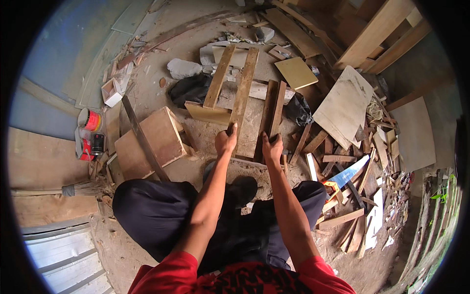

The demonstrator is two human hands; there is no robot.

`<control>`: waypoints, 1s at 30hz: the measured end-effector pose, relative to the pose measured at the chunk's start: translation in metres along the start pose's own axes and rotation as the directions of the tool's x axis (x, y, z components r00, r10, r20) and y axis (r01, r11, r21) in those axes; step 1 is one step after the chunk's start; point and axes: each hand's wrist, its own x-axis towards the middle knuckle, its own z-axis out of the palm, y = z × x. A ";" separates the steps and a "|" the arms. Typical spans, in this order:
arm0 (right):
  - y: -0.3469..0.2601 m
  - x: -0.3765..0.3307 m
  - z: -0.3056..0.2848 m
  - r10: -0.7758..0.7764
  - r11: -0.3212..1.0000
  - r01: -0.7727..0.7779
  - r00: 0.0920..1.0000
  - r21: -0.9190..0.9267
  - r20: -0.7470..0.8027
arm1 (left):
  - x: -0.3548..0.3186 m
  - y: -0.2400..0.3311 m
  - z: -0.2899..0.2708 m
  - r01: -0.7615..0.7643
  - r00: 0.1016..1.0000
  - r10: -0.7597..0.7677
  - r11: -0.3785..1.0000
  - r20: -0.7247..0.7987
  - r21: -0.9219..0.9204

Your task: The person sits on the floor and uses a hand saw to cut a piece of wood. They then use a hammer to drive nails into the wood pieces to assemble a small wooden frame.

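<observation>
My left hand (226,141) is closed round the near end of a long, light wooden plank (246,78), its thumb on top. A second light plank (219,76) lies left of it, its near end on a pale wooden block (208,113). My right hand (272,147) grips the near part of a darker wooden strip (278,108). Another dark strip (266,120) runs close along its left side; whether the two are joined I cannot tell. Just right of that hand, the upright handle of a tool (285,159) shows, mostly hidden.
A handsaw (350,172) with a blue blade lies on scrap wood at right, below a pale panel (344,105). At left are a wooden box-like piece (149,142), a dark bar (142,134) across it, paint cans (90,120) and a broom (81,189). Black plastic bags (190,90) lie ahead.
</observation>
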 end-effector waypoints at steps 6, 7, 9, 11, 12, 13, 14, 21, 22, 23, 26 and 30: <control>-0.031 0.028 0.025 -0.012 1.000 0.010 0.994 0.017 0.107 | 0.035 0.007 -0.007 0.026 0.999 -0.028 0.998 -0.023 -0.055; -0.031 0.029 0.025 -0.015 1.000 0.012 0.990 0.024 0.142 | 0.034 0.004 -0.004 0.027 0.999 -0.028 0.999 -0.029 -0.041; -0.013 0.037 0.029 -0.021 1.000 0.019 0.991 0.015 0.135 | 0.034 0.008 0.002 -0.002 0.999 0.001 1.000 -0.046 -0.018; -0.014 0.031 0.029 -0.010 0.999 0.015 0.989 -0.029 0.150 | 0.040 0.003 -0.002 -0.023 1.000 0.023 1.000 -0.009 -0.018; -0.015 0.029 0.031 -0.014 0.999 0.019 0.987 -0.031 0.158 | 0.044 0.000 -0.005 -0.016 1.000 0.016 1.000 0.023 -0.021; -0.018 0.029 0.032 -0.007 0.999 0.013 0.987 -0.036 0.162 | 0.048 -0.001 -0.007 -0.015 0.998 0.017 1.000 0.053 -0.024; -0.021 0.028 0.032 0.001 0.999 0.005 0.986 -0.041 0.166 | 0.050 -0.002 -0.008 -0.027 0.999 0.027 1.000 0.037 -0.013; -0.014 -0.009 0.016 -0.005 1.000 0.001 0.991 0.031 0.132 | 0.014 -0.017 -0.009 0.020 0.998 -0.021 1.000 0.057 0.020; -0.013 -0.014 0.012 -0.014 0.999 0.011 0.994 0.030 0.110 | 0.002 -0.019 -0.006 0.006 1.000 -0.006 1.000 -0.004 0.014; -0.014 -0.019 0.009 -0.023 0.999 0.021 0.996 0.029 0.088 | -0.004 -0.020 -0.005 -0.007 0.998 0.008 1.000 -0.065 0.009; -0.008 -0.031 0.002 -0.027 1.000 0.027 1.000 0.000 -0.006 | -0.014 -0.015 -0.010 -0.029 0.999 0.030 0.999 -0.027 0.019; 0.003 -0.020 0.002 -0.052 0.997 0.053 0.998 0.049 -0.028 | -0.014 -0.010 0.000 -0.080 0.996 0.082 0.996 -0.032 0.034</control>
